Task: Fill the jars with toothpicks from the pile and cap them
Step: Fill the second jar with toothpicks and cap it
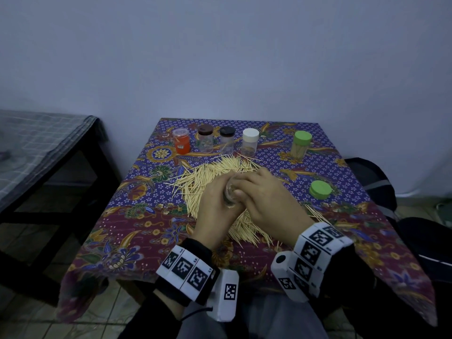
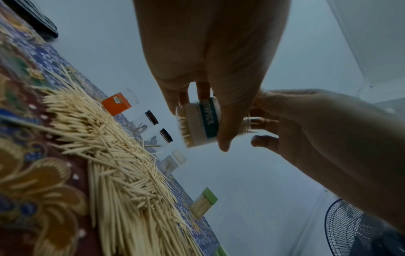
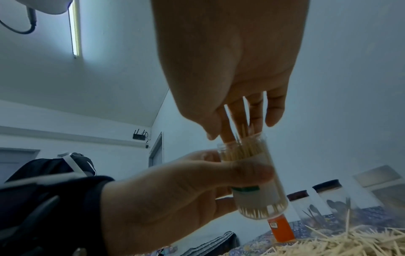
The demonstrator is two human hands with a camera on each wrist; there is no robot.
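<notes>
Left hand (image 3: 175, 195): gripped the jar (image 3: 252, 176) above the pile (image 1: 220, 182).
Right hand (image 3: 230, 72): fingers pinched toothpicks (image 3: 243, 131) at the jar's mouth.

**Marker bands on both wrists**

Each wrist wears a white band (image 1: 187, 270) of blocky segments printed with black square codes — the right band (image 1: 315, 250) too. Black sleeves (image 1: 359, 272) beneath; a thin black cable (image 1: 195, 313) trails from the left camera block (image 1: 226, 296). Grey trousers.
</notes>
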